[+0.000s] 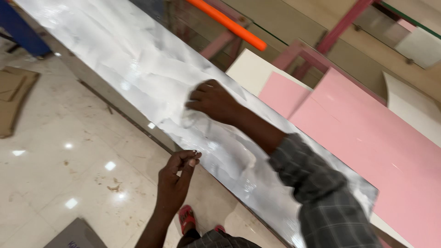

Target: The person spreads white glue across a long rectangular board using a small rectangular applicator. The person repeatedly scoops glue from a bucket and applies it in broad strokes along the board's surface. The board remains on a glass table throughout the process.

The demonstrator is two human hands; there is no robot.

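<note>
A long panel (138, 59) covered in a wrinkled, shiny protective film runs diagonally from the top left to the bottom right. My right hand (212, 100) rests knuckles-up on the film near the panel's middle, fingers curled against it; whether it grips the film I cannot tell. My left hand (177, 177) hovers just off the panel's near edge, thumb and fingertips pinched together, possibly on a thin bit of film too small to make out. My checked grey sleeve (321, 193) crosses the panel's lower end.
Pink boards (367, 133) and cream boards (250, 69) lie behind the panel, among pink-red frame legs (337, 32). An orange tube (227, 23) slants across the top. Glossy marble floor (59, 151) with cardboard (14, 96) at left. My red sandals (186, 218) show below.
</note>
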